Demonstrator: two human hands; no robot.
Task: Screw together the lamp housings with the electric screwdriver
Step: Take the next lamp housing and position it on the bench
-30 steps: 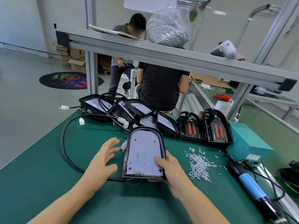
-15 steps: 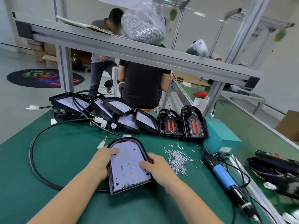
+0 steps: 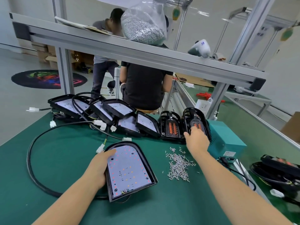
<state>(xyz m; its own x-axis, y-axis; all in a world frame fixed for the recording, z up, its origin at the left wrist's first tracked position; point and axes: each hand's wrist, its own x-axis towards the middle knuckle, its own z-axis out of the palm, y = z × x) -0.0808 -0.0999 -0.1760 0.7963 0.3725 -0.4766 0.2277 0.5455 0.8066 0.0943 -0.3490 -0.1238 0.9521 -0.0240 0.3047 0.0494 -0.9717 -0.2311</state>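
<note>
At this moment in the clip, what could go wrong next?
The right hand is taking the rightmost back cover, which leans against its neighbour; pulling it could topple that one. Swinging it back low might scatter the loose screws. The LED housing sits on a cable, so it may rock.

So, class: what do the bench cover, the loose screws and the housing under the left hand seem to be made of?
Bench cover: matte green mat, probably rubber; no glare.
Loose screws: bright metal, likely plated steel; silvery glints.
Housing: black shell, moulded plastic or painted metal; unclear. Its white board carries small LEDs.
</note>
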